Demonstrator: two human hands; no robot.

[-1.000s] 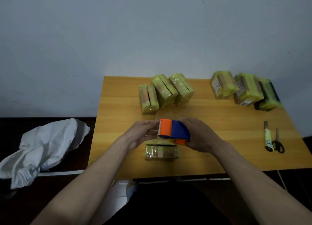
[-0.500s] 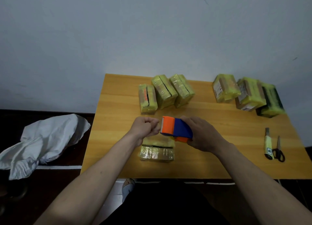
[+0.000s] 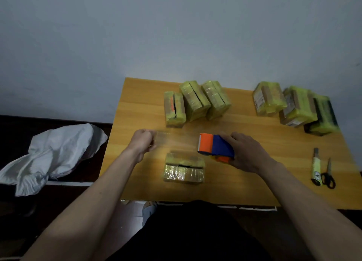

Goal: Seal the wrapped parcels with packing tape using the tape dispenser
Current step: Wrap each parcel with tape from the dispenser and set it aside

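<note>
I see one parcel point(image 3: 184, 169) near table's point(image 3: 141, 96) front edge; three parcels point(image 3: 195, 102) behind it; three more point(image 3: 293, 107) back right; knife point(image 3: 316, 166) left of scissors point(image 3: 328, 174), right side; cloth point(image 3: 51, 155) off table, left.

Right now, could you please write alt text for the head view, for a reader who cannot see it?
Above a wooden table, the left hand pinches clear tape stretched from an orange-and-blue tape dispenser gripped by the right hand, over a yellow wrapped parcel. Six more parcels line the far edge.

Orange-blue tape dispenser point(image 3: 215, 149) held above table; clear tape strip point(image 3: 176, 141) stretched left; yellow wrapped parcel point(image 3: 184, 169) lies flat beneath.
</note>
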